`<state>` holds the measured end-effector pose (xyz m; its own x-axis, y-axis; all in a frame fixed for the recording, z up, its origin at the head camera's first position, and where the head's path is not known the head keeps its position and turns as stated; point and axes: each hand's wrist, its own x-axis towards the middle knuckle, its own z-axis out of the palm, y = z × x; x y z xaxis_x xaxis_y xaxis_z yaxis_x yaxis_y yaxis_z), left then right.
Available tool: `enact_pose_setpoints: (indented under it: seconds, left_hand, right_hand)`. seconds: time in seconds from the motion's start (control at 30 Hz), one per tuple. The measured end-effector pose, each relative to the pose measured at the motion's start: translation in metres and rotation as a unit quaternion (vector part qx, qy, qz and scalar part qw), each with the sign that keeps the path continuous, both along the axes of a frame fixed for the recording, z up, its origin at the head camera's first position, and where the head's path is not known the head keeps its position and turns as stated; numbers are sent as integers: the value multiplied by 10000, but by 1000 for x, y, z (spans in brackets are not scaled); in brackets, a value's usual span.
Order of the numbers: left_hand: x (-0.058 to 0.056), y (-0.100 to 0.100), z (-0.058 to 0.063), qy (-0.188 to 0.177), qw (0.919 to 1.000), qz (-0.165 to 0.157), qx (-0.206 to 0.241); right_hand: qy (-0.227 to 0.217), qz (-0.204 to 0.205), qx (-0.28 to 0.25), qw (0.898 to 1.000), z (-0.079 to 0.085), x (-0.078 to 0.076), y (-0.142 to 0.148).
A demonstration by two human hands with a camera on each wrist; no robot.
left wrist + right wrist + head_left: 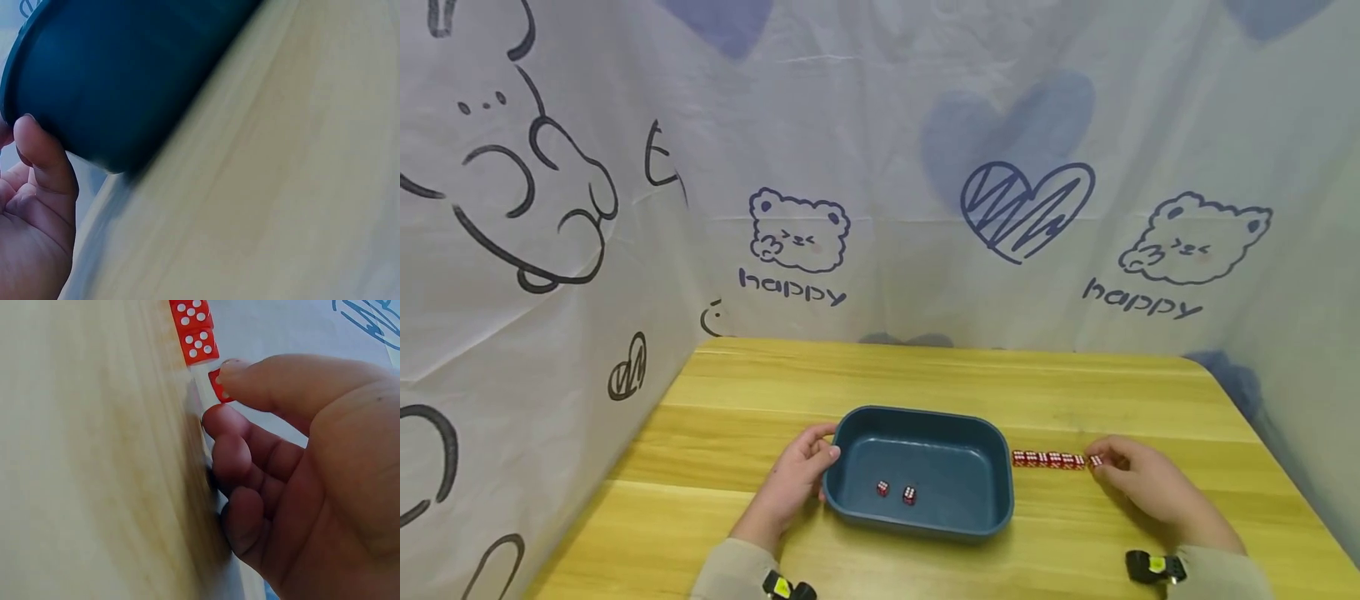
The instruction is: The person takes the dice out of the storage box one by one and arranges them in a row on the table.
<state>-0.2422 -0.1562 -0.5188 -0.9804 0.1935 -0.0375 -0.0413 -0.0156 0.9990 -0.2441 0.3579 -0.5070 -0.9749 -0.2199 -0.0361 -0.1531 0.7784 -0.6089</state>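
Observation:
A dark blue-green rectangular bin (955, 487) stands on the table with two red dice (909, 496) inside, towards its near side. At its left end, my left hand (793, 477) grips the rim; in the left wrist view the thumb (44, 153) lies against the bin wall (106, 75). To the right of the bin runs a straight row of several red dice (1048, 460) with white pips. My right hand (1153, 487) pinches one red die (220, 386) between thumb and fingers, tilted and slightly apart from the row's right end (200, 345).
The wood-grain table (925, 367) is enclosed at the back and sides by a pale printed cloth (895, 167). Each wrist carries a black strapped device (1153, 567). The right hand is close to the table's surface.

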Motion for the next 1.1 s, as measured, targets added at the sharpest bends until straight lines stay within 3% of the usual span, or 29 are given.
enact_pose_setpoints:
  seconds: [0.17, 0.63, 0.87, 1.1]
  left_hand:
    - [1, 3, 2, -5, 10000, -12, -68]
    - [-2, 3, 2, 8, 9999, -41, -95]
    - [-4, 3, 3, 167, 9998, -65, -116]
    - [0, -1, -2, 7, 9999, 39, -153]
  right_hand:
    - [67, -59, 77, 9999, -2, -1, 2]
    - [-293, -243, 107, 9992, -3, -3, -2]
    - [-251, -255, 136, 9993, -4, -6, -1]
    - [-256, -251, 198, 9992, -6, -8, -5]
